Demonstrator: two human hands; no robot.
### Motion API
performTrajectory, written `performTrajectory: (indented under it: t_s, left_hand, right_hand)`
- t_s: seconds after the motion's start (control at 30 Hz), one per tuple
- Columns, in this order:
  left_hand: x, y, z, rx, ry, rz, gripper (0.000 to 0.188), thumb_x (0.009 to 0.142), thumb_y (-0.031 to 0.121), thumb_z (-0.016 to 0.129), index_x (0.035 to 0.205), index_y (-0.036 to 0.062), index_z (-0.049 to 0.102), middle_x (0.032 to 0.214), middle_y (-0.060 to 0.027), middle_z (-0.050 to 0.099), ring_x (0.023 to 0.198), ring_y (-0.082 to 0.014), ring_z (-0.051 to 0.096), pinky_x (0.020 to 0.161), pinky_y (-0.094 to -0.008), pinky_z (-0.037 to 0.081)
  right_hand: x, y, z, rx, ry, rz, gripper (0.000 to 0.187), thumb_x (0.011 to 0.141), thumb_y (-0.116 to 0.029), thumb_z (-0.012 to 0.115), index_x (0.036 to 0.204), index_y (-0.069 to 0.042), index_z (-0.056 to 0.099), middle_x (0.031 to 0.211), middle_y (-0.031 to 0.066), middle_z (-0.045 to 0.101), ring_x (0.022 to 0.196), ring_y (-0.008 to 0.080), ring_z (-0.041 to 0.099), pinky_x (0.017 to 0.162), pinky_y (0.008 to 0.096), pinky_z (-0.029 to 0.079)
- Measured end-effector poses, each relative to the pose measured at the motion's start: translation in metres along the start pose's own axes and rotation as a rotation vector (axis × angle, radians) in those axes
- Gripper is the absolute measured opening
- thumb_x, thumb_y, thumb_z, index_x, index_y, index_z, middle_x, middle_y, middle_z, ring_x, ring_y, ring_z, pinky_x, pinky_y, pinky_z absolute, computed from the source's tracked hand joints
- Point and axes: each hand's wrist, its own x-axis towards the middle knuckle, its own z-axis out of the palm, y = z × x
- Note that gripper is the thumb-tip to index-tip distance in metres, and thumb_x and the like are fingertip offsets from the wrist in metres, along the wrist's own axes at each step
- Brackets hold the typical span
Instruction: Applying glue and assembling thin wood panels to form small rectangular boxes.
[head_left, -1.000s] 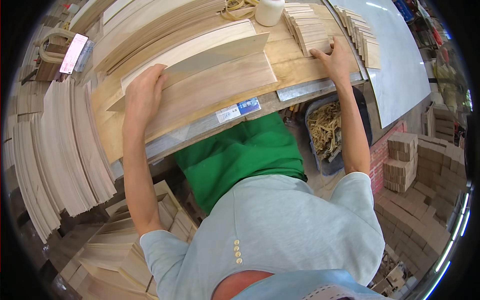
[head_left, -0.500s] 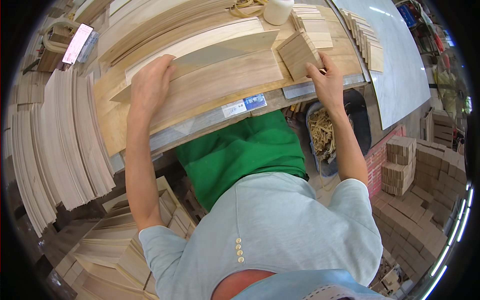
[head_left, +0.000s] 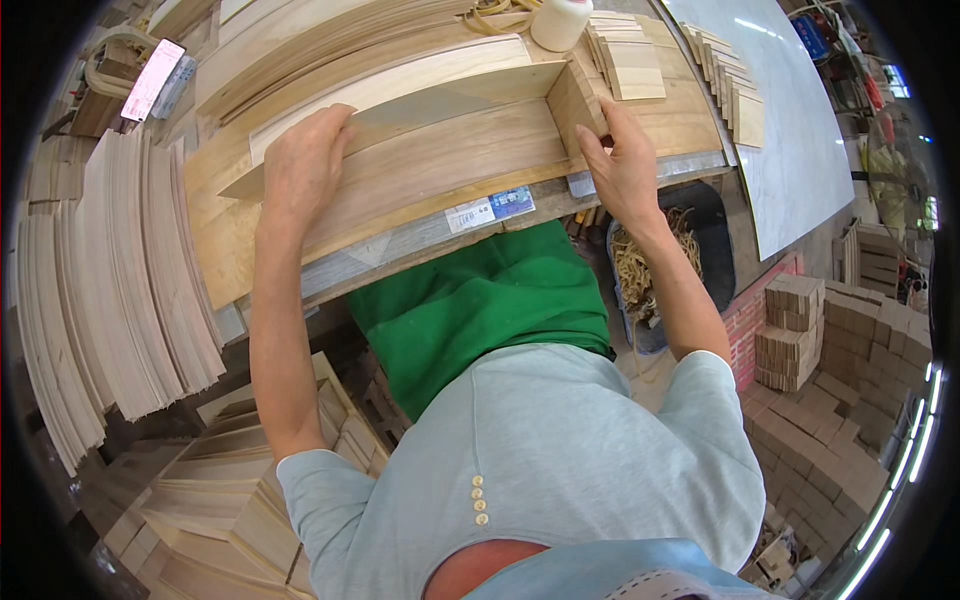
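A long thin wooden board (head_left: 440,105) stands on edge along the back of a flat wooden board (head_left: 450,155) on the bench. My left hand (head_left: 308,160) is closed around the standing board near its left end. A short wooden panel (head_left: 574,112) is upright at the right end of the boards, crosswise to them, and appears to touch them. My right hand (head_left: 622,165) grips this panel by its right side, thumb toward me and fingers behind. The fingertips of my left hand are partly hidden behind the board.
Stacked long boards (head_left: 350,60) lie behind, with a white bottle (head_left: 561,24) beside them. Short panels (head_left: 628,65) lean in a row at right. Tall thin-board stacks (head_left: 150,280) stand at left. A black bin (head_left: 715,250) of wood strips sits below the bench.
My right hand has moved left with the short panel, turning it from a slant to upright against the right end of the boards. My left hand has stayed nearly in place.
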Motion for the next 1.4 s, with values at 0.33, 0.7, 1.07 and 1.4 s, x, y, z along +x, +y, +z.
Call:
performTrajectory:
  t_s: [0.33, 0.7, 1.07, 1.4]
  left_hand:
    - [0.003, 0.001, 0.003, 0.012, 0.026, 0.027, 0.015, 0.084, 0.012, 0.061, 0.098, 0.0065, 0.060, 0.089, -0.0129, 0.064, 0.084, -0.0345, 0.061, 0.069, -0.0433, 0.048]
    - [0.003, 0.017, -0.017, 0.021, -0.019, 0.045, 0.044, 0.081, 0.011, 0.066, 0.124, 0.0075, 0.056, 0.112, -0.0163, 0.063, 0.103, -0.0345, 0.058, 0.088, -0.0414, 0.045]
    - [-0.022, 0.049, -0.022, -0.084, 0.248, 0.046, 0.051, 0.078, 0.009, 0.070, 0.126, 0.0064, 0.054, 0.117, -0.0146, 0.060, 0.110, -0.0321, 0.055, 0.094, -0.0403, 0.042]
    - [-0.026, 0.148, 0.019, -0.428, 0.336, 0.140, 0.071, 0.073, 0.019, 0.077, 0.135, 0.0050, 0.047, 0.123, -0.0160, 0.053, 0.110, -0.0328, 0.053, 0.095, -0.0412, 0.043]
  right_hand:
    - [0.002, 0.007, 0.003, -0.049, 0.029, -0.127, 0.038, 0.082, -0.010, 0.067, 0.114, 0.005, 0.056, 0.094, 0.0191, 0.060, 0.075, 0.0297, 0.059, 0.065, 0.0374, 0.047]
    - [0.057, 0.093, -0.044, -0.273, 0.202, 0.041, 0.079, 0.081, -0.046, 0.069, 0.132, 0.008, 0.041, 0.122, 0.0273, 0.051, 0.107, 0.0344, 0.055, 0.091, 0.0425, 0.045]
    - [0.074, 0.121, -0.013, -0.633, -0.032, 0.257, 0.102, 0.071, -0.053, 0.075, 0.138, 0.009, 0.030, 0.127, 0.0324, 0.047, 0.115, 0.0452, 0.048, 0.098, 0.0481, 0.039]
    - [0.009, -0.041, -0.061, 0.723, -0.069, 0.190, 0.090, 0.079, -0.025, 0.072, 0.147, 0.003, 0.020, 0.137, 0.0189, 0.044, 0.116, 0.0246, 0.050, 0.101, 0.0380, 0.038]
